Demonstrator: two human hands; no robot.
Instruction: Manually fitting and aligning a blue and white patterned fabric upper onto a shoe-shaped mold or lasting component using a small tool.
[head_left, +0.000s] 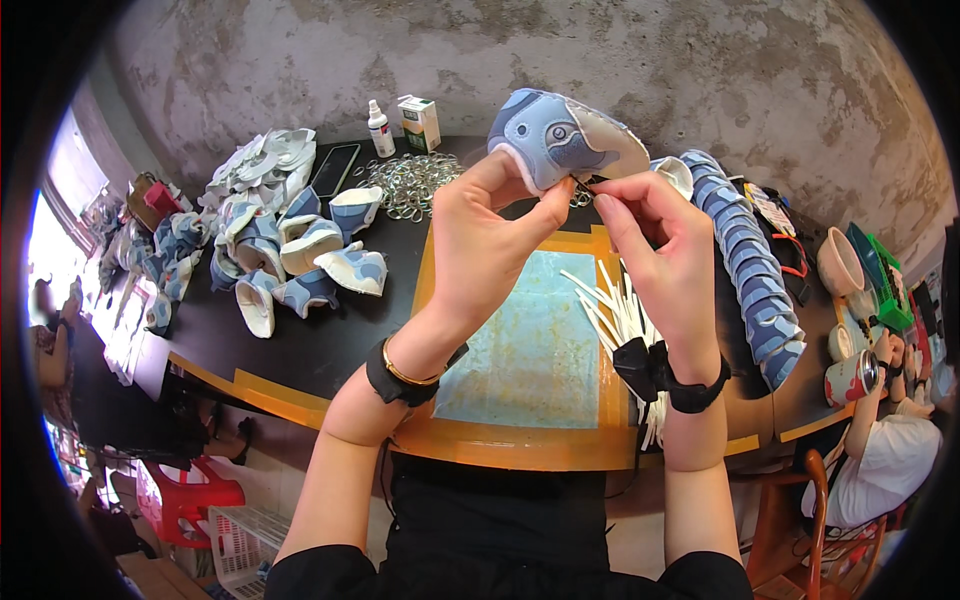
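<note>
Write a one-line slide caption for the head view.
Both hands, left hand and right hand, hold a blue shoe upper above a mat, white sticks alongside.

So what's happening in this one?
A person at a dark work table holds a small blue and white shoe upper up over a pale blue cutting mat. The left hand grips it from below, while the right hand pinches at its lower edge. White strips lie beside the mat. A pile of similar uppers sits to the left, a stacked row to the right, and metal rings lie further back.
</note>
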